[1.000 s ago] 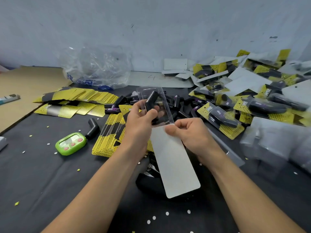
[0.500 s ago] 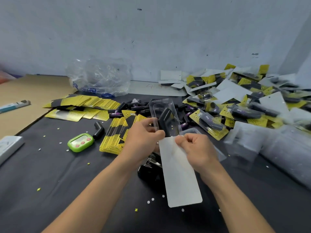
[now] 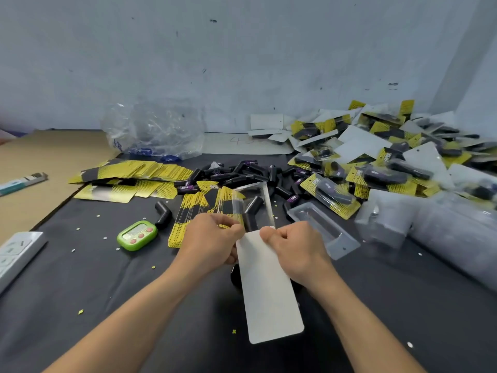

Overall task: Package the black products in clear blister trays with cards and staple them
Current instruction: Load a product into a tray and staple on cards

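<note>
So the green timer (image 3: 137, 235) sits on the surface (image 3: 107, 292) just left of the left hand (image 3: 212, 240), which grips a clear blister tray (image 3: 262, 195) with a black product (image 3: 251, 214) inside. The right hand (image 3: 298, 251) pinches the top of the white card (image 3: 269, 286), and an empty tray (image 3: 322, 230) lies just to its right.

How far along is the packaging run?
Done: a big pile of finished packs at the right. In hand: left hand holds a clear blister tray with a black product inside, right hand pinches the card at its near end. Left: many loose black products, a spread of yellow cards, an empty tray.
</note>
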